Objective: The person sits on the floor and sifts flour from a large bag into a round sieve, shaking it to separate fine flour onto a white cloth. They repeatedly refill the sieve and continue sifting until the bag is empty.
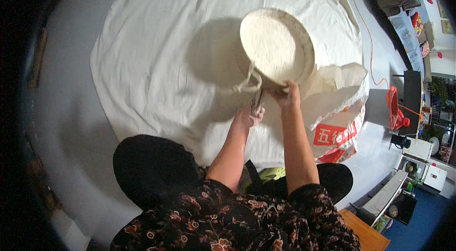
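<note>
A round, shallow, sieve-like vessel (pixel 272 44) is held over a large white cloth (pixel 160 51), casting a shadow to its left. Its inside looks pale and is blurred, so mesh or flour cannot be told apart. A pale loop (pixel 253 83) hangs from its near edge. My right hand (pixel 286 96) grips the near rim, thumb on top and fingers hidden beneath. Below the loop, my left hand (pixel 252 116) is closed around a short, greyish handle-like piece (pixel 258 101); whether it joins the vessel is unclear. My left fingers look dusted white.
An open, crumpled flour-type sack (pixel 335 108) with red printing lies right of my right forearm. The cloth covers the grey floor (pixel 78 55) before my knees. An orange cord (pixel 371 48) runs along the right, near a red plastic item (pixel 393 108). Furniture stands farther right.
</note>
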